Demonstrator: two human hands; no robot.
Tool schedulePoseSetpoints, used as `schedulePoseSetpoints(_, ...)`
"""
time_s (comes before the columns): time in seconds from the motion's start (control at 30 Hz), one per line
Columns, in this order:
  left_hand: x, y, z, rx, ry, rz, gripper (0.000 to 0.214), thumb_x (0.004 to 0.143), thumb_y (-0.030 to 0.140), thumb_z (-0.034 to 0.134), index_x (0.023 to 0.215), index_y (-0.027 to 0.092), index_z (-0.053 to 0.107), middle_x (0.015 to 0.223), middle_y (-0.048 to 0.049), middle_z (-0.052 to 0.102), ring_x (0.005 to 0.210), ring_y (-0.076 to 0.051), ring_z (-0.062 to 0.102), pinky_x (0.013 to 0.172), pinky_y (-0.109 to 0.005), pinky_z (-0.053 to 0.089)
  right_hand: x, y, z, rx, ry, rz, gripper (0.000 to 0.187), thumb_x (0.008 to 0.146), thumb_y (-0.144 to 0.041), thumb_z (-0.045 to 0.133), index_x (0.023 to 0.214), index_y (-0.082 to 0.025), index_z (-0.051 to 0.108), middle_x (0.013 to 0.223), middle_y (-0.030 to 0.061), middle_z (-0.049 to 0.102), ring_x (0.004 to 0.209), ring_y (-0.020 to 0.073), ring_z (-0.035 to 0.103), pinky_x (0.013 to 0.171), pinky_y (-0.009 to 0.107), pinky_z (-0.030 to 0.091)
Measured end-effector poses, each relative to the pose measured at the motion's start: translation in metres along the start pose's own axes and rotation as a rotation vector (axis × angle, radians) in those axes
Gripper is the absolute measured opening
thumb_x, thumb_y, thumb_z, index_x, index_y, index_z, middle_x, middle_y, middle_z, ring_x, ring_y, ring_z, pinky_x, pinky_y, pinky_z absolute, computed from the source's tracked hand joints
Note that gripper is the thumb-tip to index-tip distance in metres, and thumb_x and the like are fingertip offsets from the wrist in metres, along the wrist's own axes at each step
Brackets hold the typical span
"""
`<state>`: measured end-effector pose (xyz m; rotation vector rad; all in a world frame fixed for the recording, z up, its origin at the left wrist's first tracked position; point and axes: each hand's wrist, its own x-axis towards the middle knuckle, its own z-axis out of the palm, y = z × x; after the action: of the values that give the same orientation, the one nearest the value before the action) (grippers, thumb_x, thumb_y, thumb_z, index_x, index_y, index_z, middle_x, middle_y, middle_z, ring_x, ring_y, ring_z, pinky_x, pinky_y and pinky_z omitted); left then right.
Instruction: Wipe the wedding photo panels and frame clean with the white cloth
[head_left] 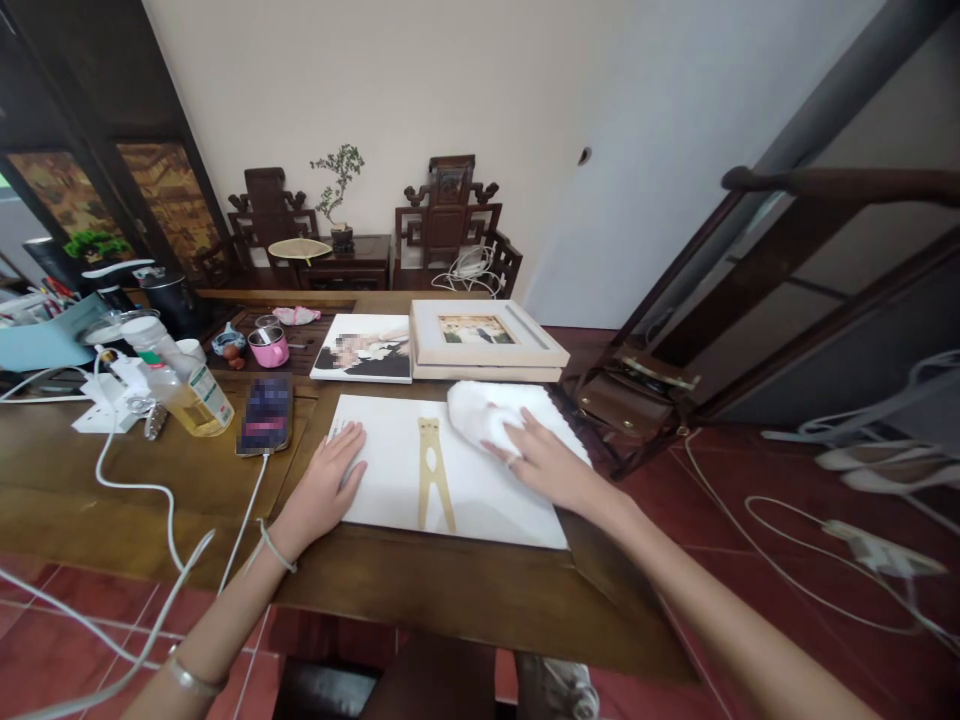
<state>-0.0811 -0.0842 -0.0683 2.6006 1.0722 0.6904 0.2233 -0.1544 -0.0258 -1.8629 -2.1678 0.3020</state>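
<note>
A flat white board or album (390, 470) with a long gold A-like design (433, 470) down its middle lies on the wooden table. My left hand (334, 480) rests flat over its left edge, fingers stretched and holding nothing. On the upper right of the board, my right hand (540, 455) presses on a white cloth (476, 415), its fingertips sunk into the bunched fabric. Part of the cloth is hidden beneath that hand, and the rest spreads over the right corner of the board.
Behind the board lie a photo-covered album (367, 350) and a cream box (491, 340). To the left are a phone (266, 410) on a cable, a pink cup (268, 347), an amber liquid bottle (199, 400) and a white power strip (112, 410). A wooden chair (675, 330) stands at right.
</note>
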Motion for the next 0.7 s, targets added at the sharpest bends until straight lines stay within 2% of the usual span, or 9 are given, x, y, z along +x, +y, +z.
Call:
schedulePoseSetpoints(0.1,0.0,-0.001,0.001,0.025,-0.015,-0.01,0.043,0.093,0.025,0.039,0.135,0.017,0.042,0.143,-0.0127,0.04,0.136,-0.024,0.031,0.109,-0.051,0.027,-0.046,-0.019,-0.001,-0.063,-0.071,-0.121,0.024,0.083,-0.015,0.039,0.09,-0.016,0.062,0.136,0.0125,0.049,0.137,0.0304,0.023,0.109,0.051,0.026)
schedulePoseSetpoints(0.2,0.0,0.0,0.002,0.046,-0.02,-0.012,0.041,0.093,0.025,0.039,0.132,0.018,0.045,0.142,-0.0126,0.042,0.135,-0.025,0.033,0.11,-0.051,0.026,-0.084,-0.04,-0.012,-0.028,-0.207,-0.184,0.026,0.081,-0.012,0.04,0.092,-0.018,0.063,0.142,0.0083,0.043,0.138,0.0286,0.022,0.109,0.047,0.029)
schedulePoseSetpoints(0.3,0.001,0.0,0.001,0.071,-0.029,-0.008,0.041,0.093,0.025,0.038,0.132,0.015,0.046,0.142,-0.0139,0.042,0.135,-0.025,0.033,0.11,-0.051,0.027,-0.092,-0.044,-0.019,0.016,-0.265,-0.174,0.025,0.086,-0.02,0.04,0.099,-0.021,0.062,0.141,0.0062,0.045,0.136,0.0288,0.027,0.108,0.045,0.033)
schedulePoseSetpoints(0.37,0.001,0.0,0.001,0.08,-0.038,-0.006,0.041,0.093,0.026,0.037,0.132,0.014,0.045,0.142,-0.0145,0.042,0.135,-0.025,0.033,0.109,-0.051,0.027,-0.076,-0.035,-0.018,0.014,-0.222,-0.141,0.026,0.09,-0.027,0.039,0.101,-0.02,0.062,0.137,0.0072,0.049,0.135,0.0299,0.029,0.106,0.045,0.034)
schedulePoseSetpoints(0.47,0.001,-0.002,0.0,0.067,-0.043,-0.002,0.041,0.093,0.026,0.038,0.132,0.015,0.046,0.141,-0.014,0.043,0.134,-0.025,0.034,0.109,-0.052,0.028,-0.031,-0.015,-0.012,-0.025,-0.132,-0.109,0.028,0.092,-0.033,0.039,0.094,-0.017,0.062,0.128,0.01,0.057,0.133,0.0324,0.032,0.104,0.047,0.035)
schedulePoseSetpoints(0.6,0.002,-0.003,-0.001,0.042,-0.041,0.003,0.041,0.093,0.027,0.038,0.131,0.016,0.047,0.141,-0.014,0.043,0.134,-0.025,0.035,0.109,-0.052,0.028,0.027,0.006,-0.004,-0.05,-0.066,-0.145,0.025,0.089,-0.032,0.045,0.092,-0.014,0.061,0.142,0.0128,0.042,0.136,0.0346,0.023,0.107,0.052,0.026)
schedulePoseSetpoints(0.7,0.001,-0.003,-0.001,0.043,-0.035,0.005,0.041,0.093,0.027,0.038,0.131,0.016,0.047,0.141,-0.014,0.044,0.134,-0.025,0.035,0.109,-0.051,0.028,0.039,0.01,0.0,-0.049,-0.063,-0.188,0.021,0.087,-0.021,0.044,0.098,-0.012,0.061,0.142,0.014,0.041,0.139,0.0328,0.016,0.109,0.058,0.017)
